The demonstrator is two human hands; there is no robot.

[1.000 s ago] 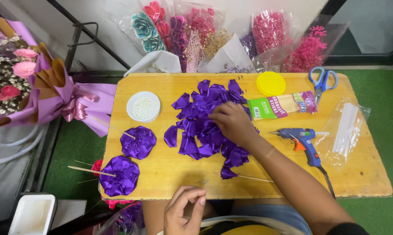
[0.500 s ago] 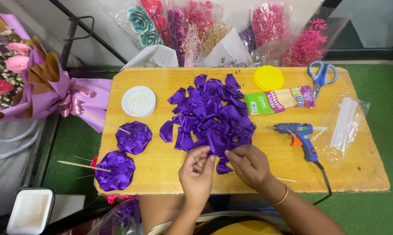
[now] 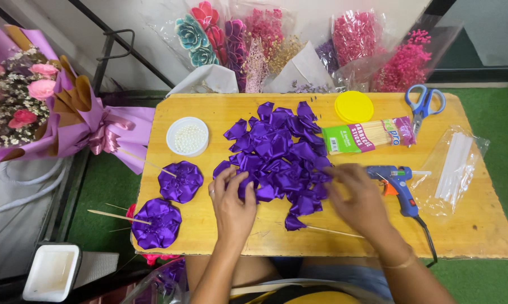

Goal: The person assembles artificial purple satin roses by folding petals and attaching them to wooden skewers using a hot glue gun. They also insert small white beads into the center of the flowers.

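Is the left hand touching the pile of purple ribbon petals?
Touching. The head view shows the left hand with its fingertips resting on the near edge of the pile of purple ribbon petals, no gap between them.

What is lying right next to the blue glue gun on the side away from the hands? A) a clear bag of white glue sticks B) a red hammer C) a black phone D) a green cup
A: beside the blue glue gun on the wooden table lies a clear bag of white glue sticks.
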